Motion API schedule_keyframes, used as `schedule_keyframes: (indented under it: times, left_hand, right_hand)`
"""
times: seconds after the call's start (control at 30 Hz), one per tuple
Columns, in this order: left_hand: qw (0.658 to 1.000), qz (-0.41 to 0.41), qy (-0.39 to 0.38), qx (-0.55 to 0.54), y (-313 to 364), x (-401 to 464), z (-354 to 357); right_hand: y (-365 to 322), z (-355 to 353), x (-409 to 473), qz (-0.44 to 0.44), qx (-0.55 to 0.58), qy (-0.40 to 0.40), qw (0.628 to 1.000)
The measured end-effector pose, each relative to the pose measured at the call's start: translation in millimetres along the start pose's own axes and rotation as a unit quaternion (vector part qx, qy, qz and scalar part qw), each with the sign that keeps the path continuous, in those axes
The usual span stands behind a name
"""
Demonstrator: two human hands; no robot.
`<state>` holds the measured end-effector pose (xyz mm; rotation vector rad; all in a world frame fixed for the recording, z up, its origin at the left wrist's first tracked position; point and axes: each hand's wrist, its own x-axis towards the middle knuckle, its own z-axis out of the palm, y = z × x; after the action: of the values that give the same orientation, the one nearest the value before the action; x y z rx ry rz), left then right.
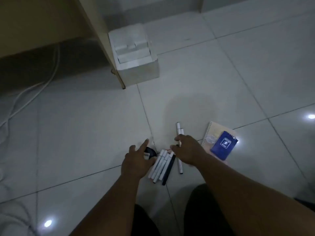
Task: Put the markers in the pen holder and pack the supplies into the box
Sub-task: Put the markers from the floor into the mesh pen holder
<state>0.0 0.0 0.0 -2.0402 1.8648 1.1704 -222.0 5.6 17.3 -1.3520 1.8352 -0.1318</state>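
Here both hands hover spread-fingered: left hand (136, 160) and right hand (189, 150) over the markers (162, 166) on the floor (85, 133).

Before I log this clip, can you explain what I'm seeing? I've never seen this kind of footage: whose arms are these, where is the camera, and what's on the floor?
There is no machine here. A person wears one wide-angle camera on the head, looking down at their own bare arms. The left hand reaches over a dark object, too dim to identify, perhaps the pen holder. The right hand rests over a few markers; whether it grips one is unclear. More markers lie bunched between the hands. To the right lies a notebook with a blue packet on it. Farther back stands a white box, open, beside a furniture leg. Everything sits on floor tiles.
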Motion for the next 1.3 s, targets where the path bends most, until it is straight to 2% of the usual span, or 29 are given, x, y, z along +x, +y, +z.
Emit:
schedule_keyframes:
  times: [0.1, 0.27, 0.37, 0.43, 0.5, 0.57, 0.63, 0.7, 0.83, 0.87, 0.97, 1.07, 1.17, 1.3]
  left_hand:
    - [0.998, -0.015, 0.017, 0.058, 1.9, 20.9, 11.5]
    - [0.996, -0.052, 0.026, 0.066, -0.7, 39.1, 22.4]
    - [0.996, -0.088, 0.028, 0.017, -4.3, 42.6, 16.0]
    - [0.988, -0.134, 0.038, -0.067, -8.4, 44.1, 2.6]
    - [0.962, -0.186, 0.066, -0.187, -13.4, 46.7, -17.1]
    - [0.908, -0.216, 0.093, -0.347, -16.1, 53.0, -35.9]
    - [0.852, -0.208, 0.085, -0.472, -16.6, 59.0, -52.6]
    - [0.807, -0.190, 0.046, -0.557, -14.1, 59.8, -66.5]
    - [0.687, -0.141, -0.107, -0.705, -13.2, 53.6, -79.4]
    - [0.675, -0.112, -0.135, -0.717, -14.5, 51.7, -79.9]
    - [0.679, -0.043, -0.169, -0.713, -19.2, 52.8, -76.2]
    - [0.681, -0.047, -0.186, -0.707, -20.6, 58.0, -72.5]
    - [0.659, -0.070, -0.203, -0.721, -27.6, 59.7, -63.8]
    - [0.625, -0.039, -0.249, -0.739, -34.6, 61.6, -59.1]
  right_hand:
    - [2.8, 5.8, 18.9, 0.012, -0.002, 0.002, 1.000]
    - [-6.1, 22.3, 33.4, 0.005, 0.017, -0.022, 1.000]
    - [-9.7, 26.1, 38.0, 0.007, 0.025, -0.032, 0.999]
    - [-12.3, 26.1, 40.5, 0.010, 0.027, -0.040, 0.999]
    - [-15.3, 24.5, 44.6, 0.014, 0.028, -0.041, 0.999]
    - [-17.8, 24.1, 51.5, 0.016, 0.036, -0.035, 0.999]
    - [-22.1, 23.7, 58.0, 0.019, 0.042, -0.034, 0.998]
    - [-26.1, 22.4, 63.7, 0.017, 0.044, -0.033, 0.998]
    - [-29.1, 17.5, 67.9, 0.007, 0.047, -0.027, 0.999]
    - [-28.9, 16.7, 68.4, 0.006, 0.041, -0.024, 0.999]
    - [-26.7, 13.7, 71.4, 0.006, 0.031, -0.021, 0.999]
    - [-24.2, 9.1, 73.8, 0.007, 0.024, -0.022, 0.999]
    - [-18.8, 9.4, 73.7, 0.004, 0.024, -0.021, 0.999]
    - [-11.4, 12.3, 73.3, 0.001, 0.019, -0.016, 1.000]
